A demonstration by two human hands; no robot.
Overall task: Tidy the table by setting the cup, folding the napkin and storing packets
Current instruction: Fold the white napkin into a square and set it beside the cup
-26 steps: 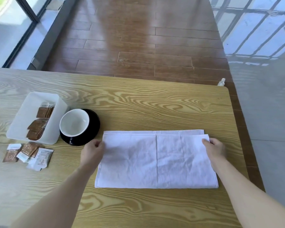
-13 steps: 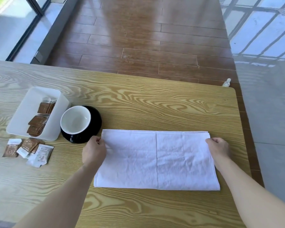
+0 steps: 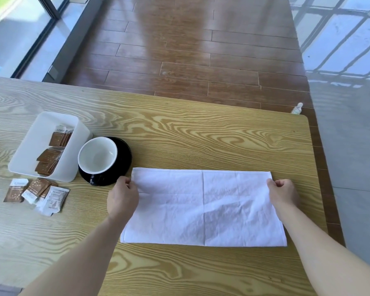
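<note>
Head view. The white rectangular cloth napkin (image 3: 203, 207) lies flat on the pale wood-grain desk (image 3: 201, 137), doubled, its long edges running left to right. The left hand (image 3: 122, 196) pinches the far left corner and the right hand (image 3: 282, 192) pinches the far right corner, fingers curled on the hem; judged, this grip squares the edges for a further fold. The white-lined black ceramic cup (image 3: 97, 155) sits on a black round saucer (image 3: 120, 159), touching the white rectangular plastic bin (image 3: 30, 154), which holds brown packets upright. Loose brown and white paper packets (image 3: 36, 192) lie in front of the bin, not yet stored.
</note>
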